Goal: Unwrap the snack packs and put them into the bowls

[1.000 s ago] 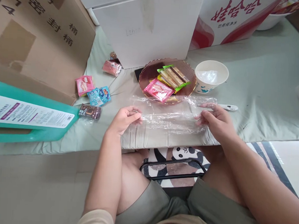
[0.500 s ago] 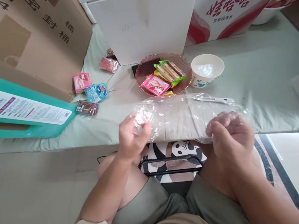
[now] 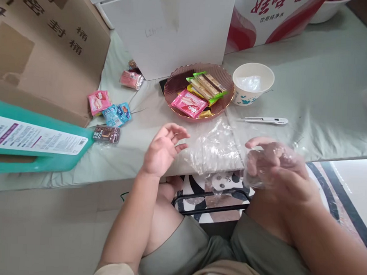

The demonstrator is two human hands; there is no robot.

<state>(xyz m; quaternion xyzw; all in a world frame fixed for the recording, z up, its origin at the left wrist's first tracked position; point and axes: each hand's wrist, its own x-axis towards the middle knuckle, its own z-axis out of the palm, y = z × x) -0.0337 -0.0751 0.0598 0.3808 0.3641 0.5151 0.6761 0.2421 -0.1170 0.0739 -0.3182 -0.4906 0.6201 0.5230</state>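
Note:
Clear crinkled plastic film [image 3: 218, 149] hangs from my right hand [image 3: 280, 171], over the front edge of the cloth-covered surface. The fingers of that hand are closed on the film, and part of it wraps over them. My left hand [image 3: 164, 151] is off the film, just to its left, with fingers apart and nothing in them. Behind the film lies a white utility knife [image 3: 266, 120]. A scalloped pinkish bowl [image 3: 171, 77] holds several wrapped snacks, among them a pink packet [image 3: 189, 103]. To its right stands a paper cup [image 3: 250, 100] with clear plastic [image 3: 249, 83] inside.
At the left are a cardboard box [image 3: 52, 52] and a teal container [image 3: 56, 151]. Beside them lie a pink packet [image 3: 98, 102], blue packets [image 3: 117, 114] and a brown cocoa packet [image 3: 106, 134]. White [image 3: 164, 34] and red-and-white [image 3: 263, 26] boxes stand behind the bowl.
My left hand has let go of the film and opened. The film's left part has swung down toward the right hand, which keeps hold of it. The utility knife is now uncovered.

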